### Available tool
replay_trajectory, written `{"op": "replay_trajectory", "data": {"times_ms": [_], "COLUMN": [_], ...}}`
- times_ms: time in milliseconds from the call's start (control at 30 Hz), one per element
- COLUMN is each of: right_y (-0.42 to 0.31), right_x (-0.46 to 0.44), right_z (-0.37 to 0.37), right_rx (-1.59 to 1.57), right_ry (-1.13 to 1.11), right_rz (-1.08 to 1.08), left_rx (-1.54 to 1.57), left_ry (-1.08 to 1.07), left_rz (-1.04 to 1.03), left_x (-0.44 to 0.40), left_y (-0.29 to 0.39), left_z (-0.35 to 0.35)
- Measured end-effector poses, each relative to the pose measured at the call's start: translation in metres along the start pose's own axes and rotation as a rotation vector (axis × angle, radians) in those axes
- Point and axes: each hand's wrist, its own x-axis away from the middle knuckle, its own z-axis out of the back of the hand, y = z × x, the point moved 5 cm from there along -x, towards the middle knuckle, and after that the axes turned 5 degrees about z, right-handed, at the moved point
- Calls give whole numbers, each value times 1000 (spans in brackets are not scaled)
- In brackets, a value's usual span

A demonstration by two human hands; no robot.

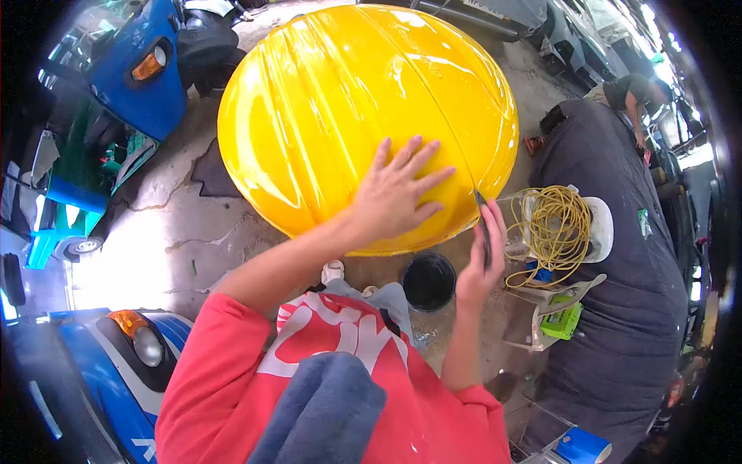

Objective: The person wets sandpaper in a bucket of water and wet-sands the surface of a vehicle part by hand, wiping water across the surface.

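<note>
A large glossy yellow panel, ridged and domed like a vehicle body part, fills the upper middle of the head view. A thin dark line runs down its right part to the near edge. My left hand lies flat on the panel with its fingers spread, left of that line. At the near right edge, my right hand is closed around a slim black knife-like tool. The tool's dark tip meets the panel where the line reaches the edge; the fingers hide part of the tool.
A black bucket stands on the floor below the panel. To the right, a coiled yellow hose rests on a white chair, beside a long dark cover. Blue vehicles flank the left. Another person bends down at far right.
</note>
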Motion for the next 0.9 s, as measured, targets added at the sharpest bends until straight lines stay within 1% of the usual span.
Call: {"op": "replay_trajectory", "data": {"times_ms": [33, 67, 100, 133, 167, 200, 267, 300, 333, 467, 600, 700, 733, 800, 833, 900], "right_y": [-19, -23, -27, -28, -27, -23, -11, -6, 0, 10, -12, -5, 0, 1, -4, -9], "right_x": [-14, -23, -29, -32, -29, -25, -16, -11, -7, 13, -34, -23, -10, -10, -9, -37], "right_z": [-8, -18, -26, -32, -48, -59, -57, -55, -52, -44, -68, -58, -45, -46, -47, -75], "right_rx": [141, 227, 313, 312, 448, 585, 614, 639, 629, 608, 602, 561, 551, 560, 570, 571], "right_ry": [-69, -141, -210, -206, -353, -502, -547, -591, -637, -671, -691, -695, -718, -709, -688, -673], "right_rz": [164, 279, 398, 410, 449, 487, 550, 598, 595, 613, 674, 708, 707, 732, 733, 716], "left_rx": [0, -5, -9, -41, -70, -71, -133, -128, -139, -163, -197, -229, -240, -254, -268, -286], "left_ry": [20, 47, 58, 76, 97, 111, 87, 96, 103, 141, 138, 150, 139, 137, 148, 145], "left_rz": [53, 102, 102, 233, 365, 368, 479, 506, 508, 527, 564, 536, 555, 598, 577, 546], "left_x": [-2, -7, -13, -18, -21, -23, -23, -24, -24, -22, -25, -25, -24, -20, -21, -25], "left_y": [-10, -23, -38, -64, -86, -97, -114, -115, -114, -116, -125, -124, -123, -125, -126, -127], "left_z": [3, 8, 9, 7, 10, 16, 19, 19, 18, 13, 9, 7, 6, 7, 6, 4]}}
